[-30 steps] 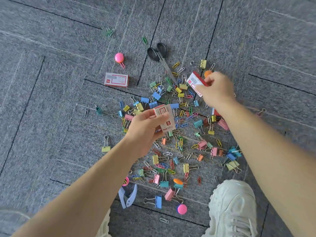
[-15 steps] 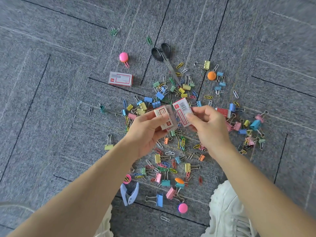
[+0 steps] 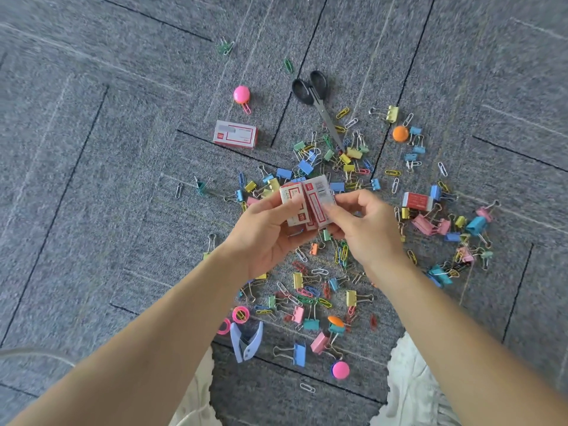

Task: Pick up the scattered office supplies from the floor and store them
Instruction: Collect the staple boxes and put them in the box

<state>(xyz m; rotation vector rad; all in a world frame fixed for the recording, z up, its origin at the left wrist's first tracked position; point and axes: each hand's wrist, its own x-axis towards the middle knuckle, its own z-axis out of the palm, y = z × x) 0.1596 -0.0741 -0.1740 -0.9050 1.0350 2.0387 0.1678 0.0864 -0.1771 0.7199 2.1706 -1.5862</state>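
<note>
two boxes in two hands, pressed side by side below the scissors [image 3: 319,103].
left hand [image 3: 261,238] curled round the left box [image 3: 293,207], thumb across its face; right hand [image 3: 365,232] pinching the right box [image 3: 318,198] between thumb and fingertips; long sides of both boxes touching, held over the clip pile [image 3: 310,290]. third box [image 3: 235,138] flat on the carpet [image 3: 92,210], below-left of the scissors; fourth box [image 3: 417,201] on the floor, well below-right of the scissors. pink pin [image 3: 241,94] left of the scissors, orange pin [image 3: 400,133] below-right. lavender staple remover [image 3: 246,339] far below the scissors, just left of the pile's near edge.
</note>
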